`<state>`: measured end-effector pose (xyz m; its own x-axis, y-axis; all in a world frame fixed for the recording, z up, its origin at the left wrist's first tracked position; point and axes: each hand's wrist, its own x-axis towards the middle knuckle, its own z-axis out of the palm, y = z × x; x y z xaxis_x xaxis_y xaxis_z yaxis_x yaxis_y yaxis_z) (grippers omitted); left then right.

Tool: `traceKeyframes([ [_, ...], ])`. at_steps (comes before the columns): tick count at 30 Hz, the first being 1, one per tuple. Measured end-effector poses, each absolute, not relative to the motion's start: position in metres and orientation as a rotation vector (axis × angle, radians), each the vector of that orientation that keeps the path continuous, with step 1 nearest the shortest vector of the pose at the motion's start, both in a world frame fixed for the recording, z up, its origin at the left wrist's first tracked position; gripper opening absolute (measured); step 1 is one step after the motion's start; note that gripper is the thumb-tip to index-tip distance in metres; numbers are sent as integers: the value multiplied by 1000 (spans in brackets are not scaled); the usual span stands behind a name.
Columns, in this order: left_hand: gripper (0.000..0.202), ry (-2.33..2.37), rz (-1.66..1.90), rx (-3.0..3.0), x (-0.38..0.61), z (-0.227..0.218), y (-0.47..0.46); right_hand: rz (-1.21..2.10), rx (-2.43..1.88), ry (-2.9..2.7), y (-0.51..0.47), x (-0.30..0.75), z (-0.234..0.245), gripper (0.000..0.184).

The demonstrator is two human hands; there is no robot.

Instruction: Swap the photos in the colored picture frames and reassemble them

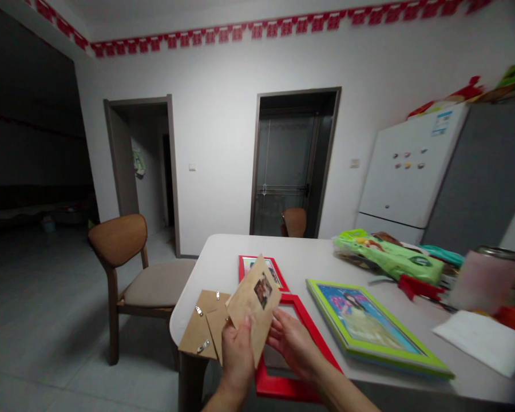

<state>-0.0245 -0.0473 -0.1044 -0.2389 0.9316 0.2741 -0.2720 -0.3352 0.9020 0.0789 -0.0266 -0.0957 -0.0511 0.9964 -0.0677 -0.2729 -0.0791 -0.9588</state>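
A brown paper envelope with a small dark picture on its face is held up, tilted, above the table. My left hand grips its lower left part, thumb on the front. At its right edge, my right hand pinches it with curled fingers. Below lies an empty-looking red photo frame, partly covered by my hands and the envelope. Brown backing boards with metal clips rest to the left, overlapping. Behind the envelope is a smaller red frame with a picture in it.
A green picture frame lies right of my hands. Farther right are a green package, a pink jar and white paper. A wooden chair stands left of the white table; a fridge is behind.
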Motion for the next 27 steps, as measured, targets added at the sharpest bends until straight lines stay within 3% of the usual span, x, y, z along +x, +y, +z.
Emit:
traceKeyframes([
  [6, 53, 839, 1599, 968, -13, -119, -45, 1226, -1217, -1068, -15, 128, -101, 39],
  [15, 57, 1369, 998, 1840, -30, -132, -66, 1280, -1421, -1278, 10, 164, -113, 44],
  [27, 59, 1315, 826, 2115, -35, -134, -68, 391, -1862, -1810, 15, 151, -117, 30],
])
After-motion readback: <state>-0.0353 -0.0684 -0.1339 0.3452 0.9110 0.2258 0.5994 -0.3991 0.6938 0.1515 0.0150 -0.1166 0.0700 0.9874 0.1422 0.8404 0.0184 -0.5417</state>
